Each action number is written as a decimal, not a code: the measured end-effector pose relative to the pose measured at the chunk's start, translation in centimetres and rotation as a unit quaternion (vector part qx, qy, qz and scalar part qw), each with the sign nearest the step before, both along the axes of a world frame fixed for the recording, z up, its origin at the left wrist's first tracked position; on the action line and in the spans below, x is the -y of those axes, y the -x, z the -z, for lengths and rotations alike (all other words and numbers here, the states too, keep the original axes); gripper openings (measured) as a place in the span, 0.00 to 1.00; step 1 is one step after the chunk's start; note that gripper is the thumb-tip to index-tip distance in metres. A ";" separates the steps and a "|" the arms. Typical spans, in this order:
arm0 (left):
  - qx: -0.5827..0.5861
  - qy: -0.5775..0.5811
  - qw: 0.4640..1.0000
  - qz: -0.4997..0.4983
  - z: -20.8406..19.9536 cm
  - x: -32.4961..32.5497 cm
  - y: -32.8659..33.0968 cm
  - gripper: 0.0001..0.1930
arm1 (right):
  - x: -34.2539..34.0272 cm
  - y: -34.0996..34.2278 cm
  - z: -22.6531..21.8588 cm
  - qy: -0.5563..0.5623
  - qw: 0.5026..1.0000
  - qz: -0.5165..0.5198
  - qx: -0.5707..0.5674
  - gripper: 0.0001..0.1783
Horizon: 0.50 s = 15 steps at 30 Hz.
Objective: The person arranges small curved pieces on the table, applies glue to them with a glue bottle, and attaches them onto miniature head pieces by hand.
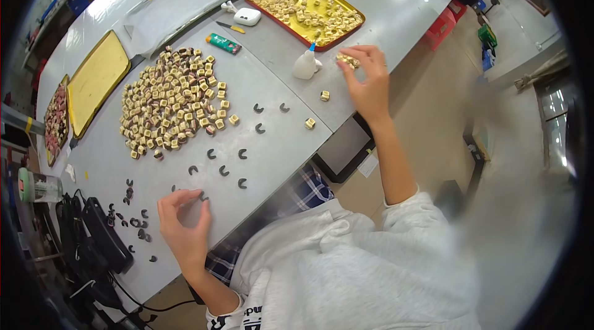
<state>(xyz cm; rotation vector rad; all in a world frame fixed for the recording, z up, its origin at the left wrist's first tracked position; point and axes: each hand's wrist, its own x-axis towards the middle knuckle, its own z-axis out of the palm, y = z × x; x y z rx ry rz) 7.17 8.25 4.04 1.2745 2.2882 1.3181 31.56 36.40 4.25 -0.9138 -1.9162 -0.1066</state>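
Note:
At the lower left, my left hand [180, 229] brings its thumb and forefinger together on a small black C-shaped piece [204, 196]. My right hand [370, 85] is over the table's right edge, its thumb and forefinger apart around a little cluster of cream-and-brown cubes [349, 60]. Whether the fingertips touch those cubes is hard to see. Single cubes, one nearer the bottle [325, 96] and another closer to me [310, 123], lie below that hand. Beside it stands a white squeeze bottle [305, 65] with a blue tip. Several loose black C-shaped pieces [242, 154] are scattered between the hands.
A large heap of cream-and-brown cubes [176, 101] covers the table's middle. Behind are a gold tray of cubes [291, 8], a white earbud case [247, 16], a yellow knife [232, 27] and a green packet [223, 43]. Black devices with cables [105, 234] crowd the left edge.

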 end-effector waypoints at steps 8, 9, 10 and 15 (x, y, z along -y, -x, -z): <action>-0.023 -0.048 0.998 -0.021 0.5 0.1 -0.2 0.20 | -1.1 -2.8 2.4 0.181 0.982 0.044 -0.018 0.08; -0.036 -0.072 0.997 -0.020 0.6 0.3 -0.2 0.20 | -1.0 -2.8 2.2 0.196 0.980 0.030 -0.024 0.08; -0.033 -0.082 0.996 -0.021 0.6 0.5 -0.2 0.20 | -1.0 -2.6 2.0 0.186 0.982 0.030 -0.021 0.08; -0.040 -0.139 0.989 0.014 0.2 0.9 -1.0 0.23 | 1.3 -2.5 0.4 0.225 0.966 -0.050 -0.120 0.07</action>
